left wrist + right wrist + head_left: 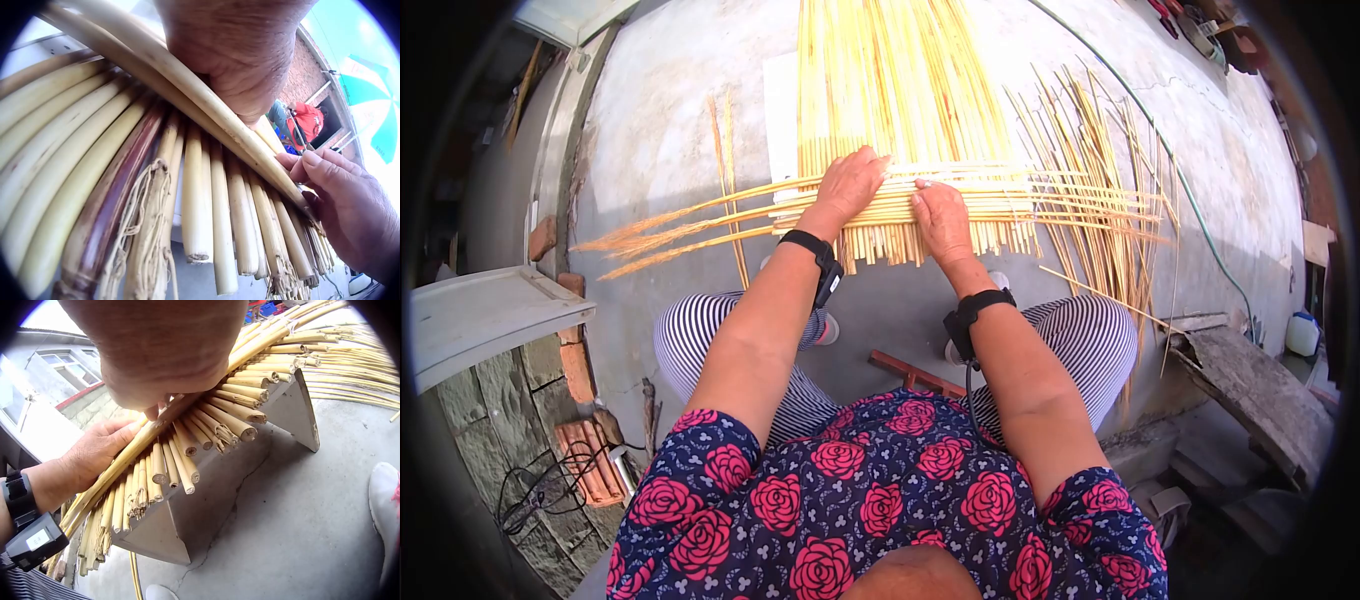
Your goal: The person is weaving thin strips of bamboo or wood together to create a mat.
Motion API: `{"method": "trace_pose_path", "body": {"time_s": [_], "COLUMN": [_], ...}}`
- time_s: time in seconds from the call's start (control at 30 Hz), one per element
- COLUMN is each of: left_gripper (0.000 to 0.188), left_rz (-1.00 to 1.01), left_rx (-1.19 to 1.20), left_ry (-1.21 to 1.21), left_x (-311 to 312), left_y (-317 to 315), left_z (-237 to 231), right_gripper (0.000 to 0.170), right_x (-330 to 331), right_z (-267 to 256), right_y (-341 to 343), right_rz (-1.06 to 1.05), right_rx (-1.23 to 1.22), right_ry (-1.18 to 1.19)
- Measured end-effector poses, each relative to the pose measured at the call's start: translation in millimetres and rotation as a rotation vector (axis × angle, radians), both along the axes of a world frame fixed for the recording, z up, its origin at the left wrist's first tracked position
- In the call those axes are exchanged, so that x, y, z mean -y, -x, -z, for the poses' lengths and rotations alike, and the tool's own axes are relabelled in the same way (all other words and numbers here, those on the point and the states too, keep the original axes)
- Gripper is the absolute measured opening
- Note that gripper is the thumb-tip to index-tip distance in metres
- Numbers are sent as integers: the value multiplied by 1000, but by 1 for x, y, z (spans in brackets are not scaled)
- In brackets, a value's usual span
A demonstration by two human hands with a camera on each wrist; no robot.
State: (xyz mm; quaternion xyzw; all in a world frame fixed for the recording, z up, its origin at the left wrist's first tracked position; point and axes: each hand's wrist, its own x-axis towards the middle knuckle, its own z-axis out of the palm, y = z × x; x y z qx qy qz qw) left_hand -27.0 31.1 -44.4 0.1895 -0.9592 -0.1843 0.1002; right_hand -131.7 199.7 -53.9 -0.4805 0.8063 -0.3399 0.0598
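Long yellow stalks lie side by side, their cut ends toward the person. Several thinner stalks cross over them near those ends, feathery tips at the left. The left hand curls its fingers over the crossing stalks; its fingertips are mostly hidden. Just to its right, the right hand grips the same crossing bundle. In the left wrist view, the right hand pinches at crossing stalks above the cut ends. The right wrist view shows the left hand along the bundle, thumb on top.
Loose stalks lie on the ground at the right, beside a green hose. A white support stands beneath the stalk ends. Bricks and a pale ledge are at the left; a weathered board is at the right.
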Motion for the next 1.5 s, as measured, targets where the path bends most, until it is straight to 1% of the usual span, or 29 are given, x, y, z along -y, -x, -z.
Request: {"method": "trace_pose_path", "body": {"time_s": [0.07,0.2,0.3,0.5,0.6,0.8,0.9,1.0,1.1,1.2,1.3,1.37,1.4,1.5], "left_gripper": [27,27,27,28,27,28,30,32,33,31,27,25,24,23], "left_rz": [15,18,26,24,28,6,-11,-17,-13,-16,-52,-50,-45,-29], "left_rx": [-58,-60,-74,-54,-37,-26,-10,30,8,-18,-33,-63,-120,-113], "left_ry": [33,37,38,55,68,53,53,54,80,101,69,36,72,36], "left_x": [1,1,2,0,-1,-2,-2,-3,-1,-1,-4,-6,-6,-3], "left_y": [0,-1,-2,-2,-1,-1,-2,-1,-1,-1,-2,-2,-2,-2], "left_z": [5,2,4,-3,-6,-5,-3,-5,0,3,-8,-14,-11,-6], "right_gripper": [28,28,16,17,25,23,18,20,20,20,21,22,23,25], "right_x": [1,0,2,2,2,2,3,3,4,4,3,3,2,-1], "right_z": [1,-2,-3,-6,-6,-10,-12,-9,-7,-9,-10,-16,-16,-11], "right_y": [1,2,0,0,1,0,-2,0,0,2,10,19,21,16], "right_rz": [-8,-16,2,4,1,17,41,20,32,60,214,340,408,359], "right_rx": [1,10,3,3,-1,35,80,21,74,154,235,258,264,333], "right_ry": [4,-1,37,55,29,30,59,65,47,55,154,52,-3,49]}}
